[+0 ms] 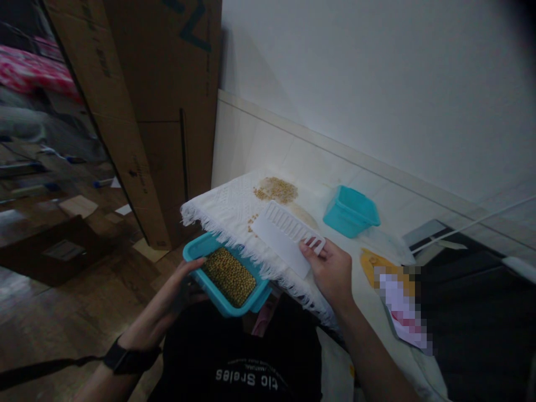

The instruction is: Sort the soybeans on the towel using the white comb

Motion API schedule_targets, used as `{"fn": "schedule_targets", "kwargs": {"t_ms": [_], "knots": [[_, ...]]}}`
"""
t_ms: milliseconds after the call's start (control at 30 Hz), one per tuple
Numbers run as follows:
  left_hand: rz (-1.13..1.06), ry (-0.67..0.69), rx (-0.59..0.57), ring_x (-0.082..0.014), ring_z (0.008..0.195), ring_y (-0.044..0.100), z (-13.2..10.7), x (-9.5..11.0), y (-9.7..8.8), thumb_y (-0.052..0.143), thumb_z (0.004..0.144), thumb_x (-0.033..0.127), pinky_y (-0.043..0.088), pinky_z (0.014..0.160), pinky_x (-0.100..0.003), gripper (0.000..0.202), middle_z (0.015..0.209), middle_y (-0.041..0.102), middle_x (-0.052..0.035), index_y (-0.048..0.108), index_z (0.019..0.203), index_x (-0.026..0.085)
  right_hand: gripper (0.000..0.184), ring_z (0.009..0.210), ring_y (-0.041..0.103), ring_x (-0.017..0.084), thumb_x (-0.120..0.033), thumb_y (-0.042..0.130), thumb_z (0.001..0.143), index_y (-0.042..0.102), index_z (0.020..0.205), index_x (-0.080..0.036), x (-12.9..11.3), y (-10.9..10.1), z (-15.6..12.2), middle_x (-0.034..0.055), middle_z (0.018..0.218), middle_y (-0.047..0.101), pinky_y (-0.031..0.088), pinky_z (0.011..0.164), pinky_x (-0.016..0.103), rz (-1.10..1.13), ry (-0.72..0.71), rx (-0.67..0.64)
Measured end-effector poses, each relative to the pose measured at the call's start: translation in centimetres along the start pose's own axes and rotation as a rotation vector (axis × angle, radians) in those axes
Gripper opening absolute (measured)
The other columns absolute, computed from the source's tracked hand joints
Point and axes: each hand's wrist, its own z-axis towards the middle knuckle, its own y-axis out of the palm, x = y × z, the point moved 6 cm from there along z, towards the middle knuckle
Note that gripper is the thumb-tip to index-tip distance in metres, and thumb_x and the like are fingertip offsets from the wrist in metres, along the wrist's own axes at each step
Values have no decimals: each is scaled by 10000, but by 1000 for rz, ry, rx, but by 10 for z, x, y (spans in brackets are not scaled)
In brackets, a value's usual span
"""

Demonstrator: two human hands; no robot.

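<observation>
My left hand grips the left end of a turquoise plastic tub, thumb over its rim. Small round yellow-green beans lie inside the tub, which is held at the edge of a white fringed cloth. In my right hand is a flat white plastic board with a row of slots, pinched at its near right corner. The board is tilted over the cloth. Beyond it lies a spread of pale beans, and a few loose beans sit beside its left end.
A second turquoise tub stands farther back on the table, near the white wall. Yellow and lilac packets lie at the right, beside a dark surface. A tall cardboard box rises at the left above the wooden floor.
</observation>
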Motion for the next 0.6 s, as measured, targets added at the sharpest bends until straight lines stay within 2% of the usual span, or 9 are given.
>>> {"fn": "schedule_targets", "kwargs": {"t_ms": [233, 367, 600], "knots": [[5, 2, 1, -266, 842, 776, 6, -3, -3, 918, 747, 502, 667, 709, -404, 564, 1084, 793, -80, 720, 1224, 275, 304, 699, 796, 265, -509, 743, 850, 759, 803, -209, -7, 8, 0, 74, 798, 838, 618, 620, 332, -24, -30, -20], [-8, 9, -3, -268, 878, 783, 4, -2, -4, 918, 756, 491, 675, 729, -401, 553, 1163, 793, -95, 715, 1221, 273, 298, 736, 809, 271, -507, 749, 852, 777, 846, -210, -8, 10, -3, 76, 832, 848, 631, 640, 335, -24, -40, -19], [4, 7, 25, -269, 857, 779, 8, -2, -8, 917, 736, 481, 674, 729, -409, 551, 1110, 784, -85, 699, 1201, 282, 293, 701, 795, 256, -506, 734, 879, 762, 818, -220, -9, 16, -6, 68, 794, 838, 603, 600, 307, -42, -59, -44]]}}
